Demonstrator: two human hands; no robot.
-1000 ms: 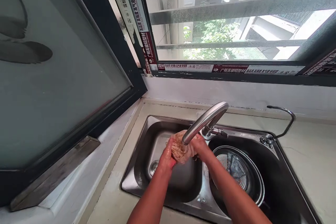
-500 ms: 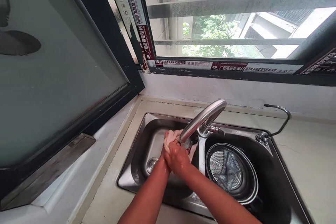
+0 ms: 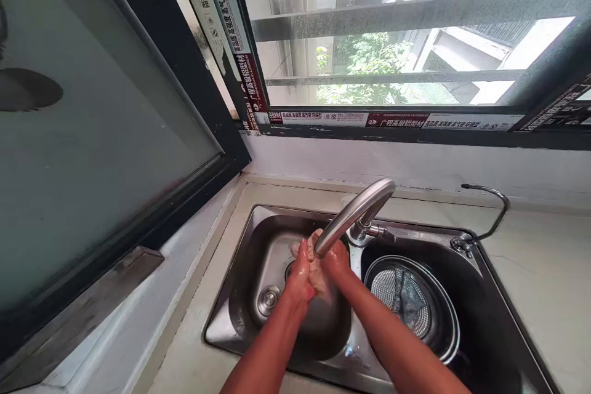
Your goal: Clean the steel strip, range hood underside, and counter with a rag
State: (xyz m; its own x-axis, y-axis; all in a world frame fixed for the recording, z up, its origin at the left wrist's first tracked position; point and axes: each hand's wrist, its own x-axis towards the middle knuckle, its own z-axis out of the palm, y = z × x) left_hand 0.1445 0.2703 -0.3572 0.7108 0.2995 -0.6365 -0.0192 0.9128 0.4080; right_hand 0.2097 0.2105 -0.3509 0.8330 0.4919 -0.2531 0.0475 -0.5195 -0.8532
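Under the spout of the steel faucet (image 3: 355,215), a soft, pale pink piece that looks like raw meat (image 3: 319,280) is between my hands, above the left sink basin (image 3: 272,246). My left hand (image 3: 301,272) grips it from the left side, fingers curled and wet. On the other side my right hand (image 3: 336,258) holds it, its fingers partly hidden behind the spout. Part of a dark round rim shows behind my left hand in the basin; what it belongs to is hidden.
A round pot with a perforated metal strainer (image 3: 392,289) sits in the right basin. A curved thin metal tube (image 3: 501,209) rises at the back right of the sink. A drain (image 3: 268,300) lies in the left basin. The dark-framed window panel (image 3: 194,178) stands at left.
My hands have moved apart from their clasped position, now one on each side of the meat. The view has shifted slightly.
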